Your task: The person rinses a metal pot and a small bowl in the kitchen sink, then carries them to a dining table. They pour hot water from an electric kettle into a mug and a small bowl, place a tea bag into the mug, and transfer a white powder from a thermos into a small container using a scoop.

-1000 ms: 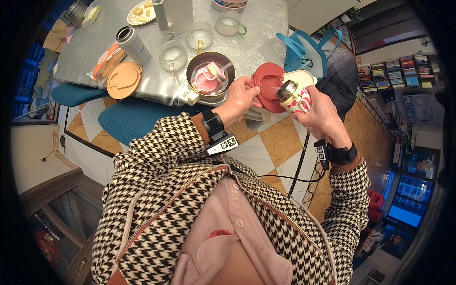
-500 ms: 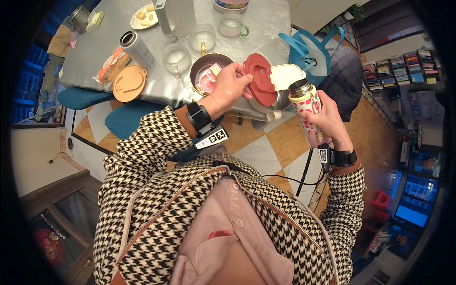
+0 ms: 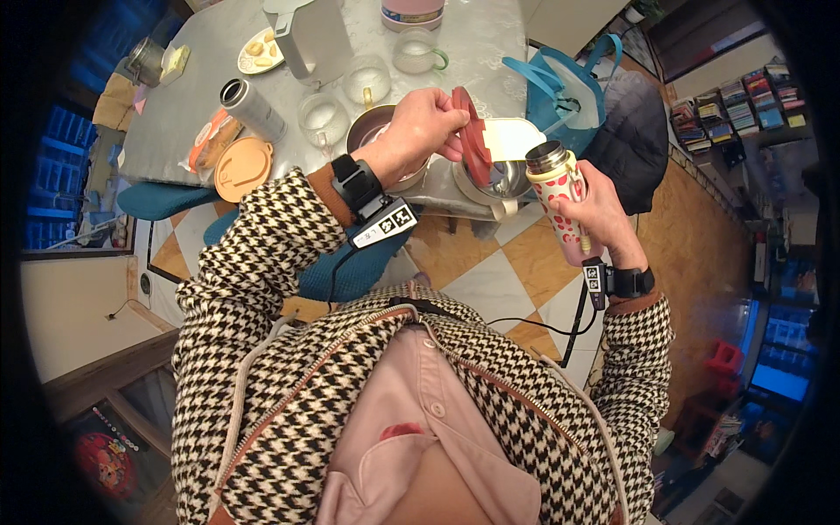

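Observation:
My left hand (image 3: 415, 131) pinches the edge of a red lid (image 3: 473, 136), which tilts up over a steel-looking pot or jug with a cream handle (image 3: 505, 208). A cream flap (image 3: 514, 140) sits against the lid's right side. My right hand (image 3: 602, 210) is wrapped round a thermos bottle (image 3: 561, 206), white with red spots and a pale strap. The bottle stands nearly upright past the table's edge, its steel mouth uncovered. Behind my left hand is a dark-rimmed bowl (image 3: 359, 131), whose contents are mostly hidden by the hand.
Glass cups (image 3: 322, 118), a grey flask (image 3: 254, 109), a peach-coloured lid (image 3: 243, 169), a grey pitcher (image 3: 308, 39) and a plate of food (image 3: 261, 52) stand on the table (image 3: 179, 105). A blue tote bag (image 3: 569, 96) is at the right; a teal chair (image 3: 162, 199) is at the left.
My left hand has moved slightly and the red lid has turned to a steeper, more edge-on tilt. The bottle in my right hand has shifted a little left.

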A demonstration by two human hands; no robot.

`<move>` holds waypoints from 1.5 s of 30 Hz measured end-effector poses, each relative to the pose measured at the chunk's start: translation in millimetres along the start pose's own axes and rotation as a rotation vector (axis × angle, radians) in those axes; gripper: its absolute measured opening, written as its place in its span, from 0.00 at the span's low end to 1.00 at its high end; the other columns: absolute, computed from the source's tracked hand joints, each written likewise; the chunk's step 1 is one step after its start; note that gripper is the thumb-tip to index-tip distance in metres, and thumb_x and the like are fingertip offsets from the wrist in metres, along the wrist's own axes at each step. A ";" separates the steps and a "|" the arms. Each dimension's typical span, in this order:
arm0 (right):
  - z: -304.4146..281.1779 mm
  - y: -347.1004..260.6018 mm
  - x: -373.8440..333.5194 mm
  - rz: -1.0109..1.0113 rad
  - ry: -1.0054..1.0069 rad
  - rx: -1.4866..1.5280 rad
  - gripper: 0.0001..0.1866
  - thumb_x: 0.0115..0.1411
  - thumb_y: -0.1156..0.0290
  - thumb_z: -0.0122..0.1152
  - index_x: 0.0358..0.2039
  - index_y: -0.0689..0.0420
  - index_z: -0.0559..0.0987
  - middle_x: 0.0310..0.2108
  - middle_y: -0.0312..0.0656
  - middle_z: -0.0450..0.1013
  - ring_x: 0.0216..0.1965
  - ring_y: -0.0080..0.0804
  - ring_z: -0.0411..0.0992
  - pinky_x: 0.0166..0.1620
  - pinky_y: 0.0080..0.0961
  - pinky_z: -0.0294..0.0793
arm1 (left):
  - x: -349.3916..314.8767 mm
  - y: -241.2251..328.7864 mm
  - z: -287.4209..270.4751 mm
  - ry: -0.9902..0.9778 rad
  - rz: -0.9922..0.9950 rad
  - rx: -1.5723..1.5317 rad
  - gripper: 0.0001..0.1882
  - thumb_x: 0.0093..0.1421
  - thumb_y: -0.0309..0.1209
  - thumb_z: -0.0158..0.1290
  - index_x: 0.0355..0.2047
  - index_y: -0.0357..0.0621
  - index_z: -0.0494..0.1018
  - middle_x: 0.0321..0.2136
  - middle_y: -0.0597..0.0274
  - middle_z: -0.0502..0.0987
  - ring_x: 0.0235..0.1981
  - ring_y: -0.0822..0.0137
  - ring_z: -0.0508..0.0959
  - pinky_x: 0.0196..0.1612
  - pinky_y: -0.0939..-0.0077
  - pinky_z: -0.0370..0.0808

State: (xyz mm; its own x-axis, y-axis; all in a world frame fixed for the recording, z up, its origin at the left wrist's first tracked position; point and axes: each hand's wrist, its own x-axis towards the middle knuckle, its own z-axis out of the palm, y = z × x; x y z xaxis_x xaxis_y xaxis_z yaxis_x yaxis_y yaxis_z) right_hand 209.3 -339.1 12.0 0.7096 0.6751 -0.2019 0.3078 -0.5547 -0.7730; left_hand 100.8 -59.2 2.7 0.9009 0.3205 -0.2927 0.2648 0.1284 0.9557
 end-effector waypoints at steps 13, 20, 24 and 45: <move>-17.4 31.1 -13.1 0.021 0.018 0.056 0.28 0.46 0.65 0.70 0.46 0.65 0.75 0.37 0.43 0.77 0.36 0.28 0.75 0.43 0.27 0.76 | 17.6 31.2 35.9 -0.035 0.014 0.199 0.09 0.64 0.26 0.55 0.30 0.31 0.71 0.27 0.51 0.80 0.21 0.65 0.83 0.23 0.74 0.83; -17.0 39.2 -16.3 -0.005 0.042 0.048 0.28 0.47 0.64 0.70 0.47 0.65 0.75 0.38 0.42 0.76 0.37 0.27 0.74 0.44 0.27 0.75 | 17.5 37.3 42.0 -0.017 0.115 0.363 0.08 0.63 0.26 0.56 0.30 0.33 0.71 0.25 0.53 0.80 0.21 0.66 0.83 0.24 0.74 0.83; -17.3 46.4 -15.0 -0.009 0.056 0.096 0.28 0.47 0.64 0.70 0.47 0.65 0.75 0.38 0.42 0.77 0.38 0.26 0.75 0.44 0.27 0.75 | 19.3 31.7 48.8 -0.002 0.221 0.502 0.09 0.62 0.28 0.57 0.33 0.34 0.70 0.26 0.55 0.79 0.21 0.69 0.82 0.23 0.76 0.81; -12.4 88.9 -24.6 -0.035 0.133 0.399 0.23 0.48 0.69 0.72 0.43 0.64 0.75 0.36 0.42 0.78 0.35 0.24 0.76 0.41 0.26 0.77 | -26.1 27.4 88.5 0.022 0.658 1.201 0.13 0.59 0.31 0.58 0.40 0.37 0.72 0.37 0.47 0.75 0.38 0.45 0.79 0.41 0.53 0.76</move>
State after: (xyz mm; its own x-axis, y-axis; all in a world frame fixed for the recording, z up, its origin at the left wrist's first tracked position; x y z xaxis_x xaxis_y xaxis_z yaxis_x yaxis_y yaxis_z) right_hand 227.0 -411.1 -44.2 0.7871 0.6065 -0.1123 0.0816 -0.2829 -0.9557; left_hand 115.0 -147.1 39.3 0.9725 0.0212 0.2320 -0.0638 -0.9336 0.3527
